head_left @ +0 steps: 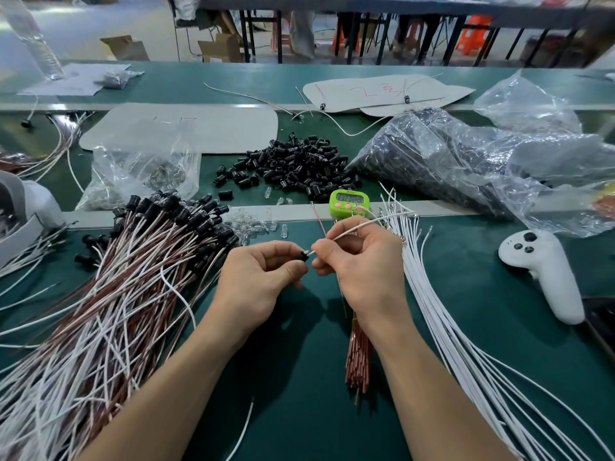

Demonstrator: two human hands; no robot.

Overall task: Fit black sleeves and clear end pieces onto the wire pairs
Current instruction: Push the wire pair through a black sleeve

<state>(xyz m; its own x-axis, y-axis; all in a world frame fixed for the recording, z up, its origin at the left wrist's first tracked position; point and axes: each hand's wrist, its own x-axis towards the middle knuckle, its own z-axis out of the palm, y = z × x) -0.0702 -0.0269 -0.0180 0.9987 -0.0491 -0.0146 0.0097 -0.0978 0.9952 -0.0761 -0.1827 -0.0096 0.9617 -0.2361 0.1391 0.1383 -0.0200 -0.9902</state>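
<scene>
My left hand [258, 274] pinches a small black sleeve [304, 255] at the middle of the green table. My right hand [364, 261] pinches a white wire [362, 225] whose end meets the sleeve; a red wire [318, 218] rises behind my fingers. Loose black sleeves [296, 166] lie heaped beyond my hands. Clear end pieces [251, 224] are scattered nearer, by a large pile of finished wire pairs [109, 294] on the left. Bare white wires [442, 311] fan out on the right, and a bundle of red wires [357, 357] lies under my right wrist.
A green timer [349, 201] stands behind my hands. A white controller [545, 274] lies at the right. Plastic bags of parts sit at back right [466, 168] and back left [139, 174]. Grey mats [186, 128] lie further back.
</scene>
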